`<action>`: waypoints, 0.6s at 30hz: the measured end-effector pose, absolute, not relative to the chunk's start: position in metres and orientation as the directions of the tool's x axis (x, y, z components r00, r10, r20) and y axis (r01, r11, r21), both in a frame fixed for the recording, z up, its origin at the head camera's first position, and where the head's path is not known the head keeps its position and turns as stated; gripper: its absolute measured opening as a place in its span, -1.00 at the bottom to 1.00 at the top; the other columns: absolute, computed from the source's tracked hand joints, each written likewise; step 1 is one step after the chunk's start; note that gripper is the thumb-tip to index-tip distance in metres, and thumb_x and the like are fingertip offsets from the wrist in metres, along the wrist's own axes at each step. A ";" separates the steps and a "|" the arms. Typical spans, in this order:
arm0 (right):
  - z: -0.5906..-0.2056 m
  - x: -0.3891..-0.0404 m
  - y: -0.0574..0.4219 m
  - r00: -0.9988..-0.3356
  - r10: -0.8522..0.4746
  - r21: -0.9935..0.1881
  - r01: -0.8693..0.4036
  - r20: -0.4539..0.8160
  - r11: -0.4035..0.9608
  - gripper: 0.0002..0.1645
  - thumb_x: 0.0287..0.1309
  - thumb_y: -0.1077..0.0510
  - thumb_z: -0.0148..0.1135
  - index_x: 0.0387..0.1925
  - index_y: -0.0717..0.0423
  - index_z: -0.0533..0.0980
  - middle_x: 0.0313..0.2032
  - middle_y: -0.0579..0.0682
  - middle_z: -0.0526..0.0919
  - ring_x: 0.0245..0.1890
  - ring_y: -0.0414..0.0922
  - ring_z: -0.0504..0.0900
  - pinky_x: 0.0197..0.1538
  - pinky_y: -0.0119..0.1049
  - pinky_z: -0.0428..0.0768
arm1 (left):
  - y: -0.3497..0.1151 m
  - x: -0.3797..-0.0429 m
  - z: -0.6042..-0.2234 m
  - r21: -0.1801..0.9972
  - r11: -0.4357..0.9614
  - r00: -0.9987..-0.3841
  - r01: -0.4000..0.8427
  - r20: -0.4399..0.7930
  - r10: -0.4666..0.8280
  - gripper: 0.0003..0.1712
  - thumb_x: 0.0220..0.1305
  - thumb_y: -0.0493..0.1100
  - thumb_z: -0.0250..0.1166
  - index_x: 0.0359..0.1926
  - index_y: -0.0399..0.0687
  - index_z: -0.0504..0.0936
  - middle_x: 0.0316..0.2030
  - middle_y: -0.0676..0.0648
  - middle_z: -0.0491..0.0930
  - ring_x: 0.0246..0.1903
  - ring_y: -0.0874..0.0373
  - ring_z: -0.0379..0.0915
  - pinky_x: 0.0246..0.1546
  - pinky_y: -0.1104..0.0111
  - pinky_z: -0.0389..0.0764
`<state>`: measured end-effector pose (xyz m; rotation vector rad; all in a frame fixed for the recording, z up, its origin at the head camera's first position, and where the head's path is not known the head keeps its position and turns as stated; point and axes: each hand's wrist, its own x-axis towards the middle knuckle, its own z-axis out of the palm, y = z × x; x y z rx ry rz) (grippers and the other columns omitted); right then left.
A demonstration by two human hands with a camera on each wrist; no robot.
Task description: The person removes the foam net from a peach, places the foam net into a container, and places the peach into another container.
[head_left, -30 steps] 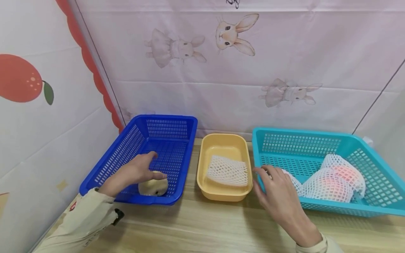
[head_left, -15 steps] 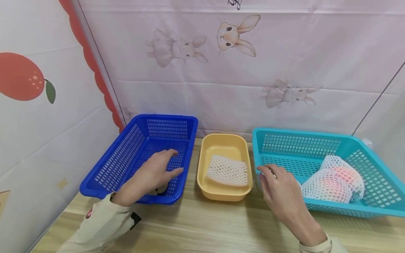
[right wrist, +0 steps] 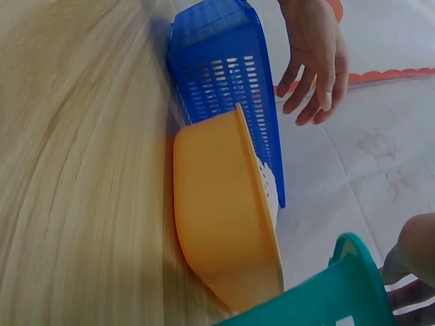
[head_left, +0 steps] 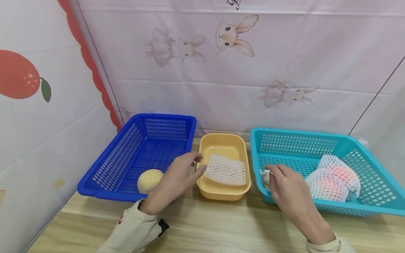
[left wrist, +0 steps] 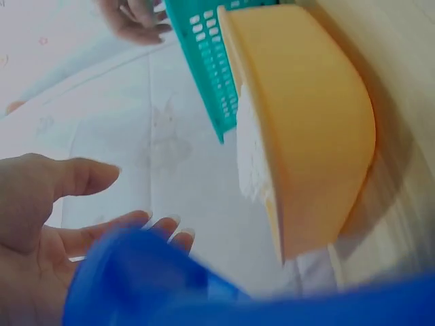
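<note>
In the head view a pale yellow round fruit (head_left: 148, 181) lies in the near part of the blue basket (head_left: 126, 194). My left hand (head_left: 177, 181) hovers over that basket's right rim, its fingers spread and holding nothing. Its fingertips reach the left edge of the yellow tub (head_left: 223, 195), where a white foam fruit net (head_left: 227, 170) lies. Inside the near left corner of the teal basket (head_left: 303, 131), my right hand (head_left: 292, 193) pinches a small foam-netted fruit (head_left: 266, 180), mostly hidden behind the fingers.
Two fruits in white foam nets, reddish inside, including the front one (head_left: 330, 186), lie in the teal basket's right half. The three containers stand side by side on a wooden table (head_left: 218, 225), against a printed wall cloth (head_left: 227, 105).
My left hand has moved right, off the yellow fruit, toward the tub. The right hand has shifted slightly right, and the netted fruit now shows at its fingertips.
</note>
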<state>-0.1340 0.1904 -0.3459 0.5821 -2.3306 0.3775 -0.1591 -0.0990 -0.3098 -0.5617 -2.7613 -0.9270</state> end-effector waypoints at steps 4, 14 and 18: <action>-0.346 -0.133 0.197 -0.663 -0.283 -0.111 -0.487 0.693 0.866 -0.74 -0.07 0.43 0.28 -0.23 0.28 0.61 -0.36 0.13 0.66 -0.44 0.09 0.64 -0.47 -0.04 0.60 | -0.085 -0.161 -0.315 0.536 0.737 -0.910 0.411 0.295 0.292 -0.70 0.40 -0.03 0.14 -0.08 -0.18 0.58 -0.17 -0.08 0.60 -0.18 0.04 0.53 -0.19 0.23 0.57; -0.347 -0.131 0.213 -0.709 -0.245 -0.130 -0.430 0.661 0.893 -0.72 -0.08 0.38 0.33 -0.22 0.24 0.61 -0.39 0.13 0.66 -0.52 0.04 0.61 -0.63 -0.14 0.49 | -0.052 -0.163 -0.327 0.445 0.792 -0.906 0.417 0.276 0.322 -0.54 0.43 0.12 -0.01 -0.21 -0.21 0.53 -0.31 -0.08 0.51 -0.36 0.09 0.43 -0.32 0.27 0.51; -0.346 -0.132 0.221 -0.720 -0.245 -0.123 -0.417 0.649 0.901 -0.69 -0.09 0.35 0.35 -0.20 0.24 0.61 -0.34 0.17 0.67 -0.61 0.04 0.56 -0.68 -0.17 0.42 | -0.039 -0.162 -0.332 0.395 0.821 -0.908 0.413 0.251 0.336 -0.47 0.41 0.17 -0.04 -0.13 -0.23 0.53 -0.24 -0.10 0.52 -0.27 0.06 0.47 -0.22 0.25 0.55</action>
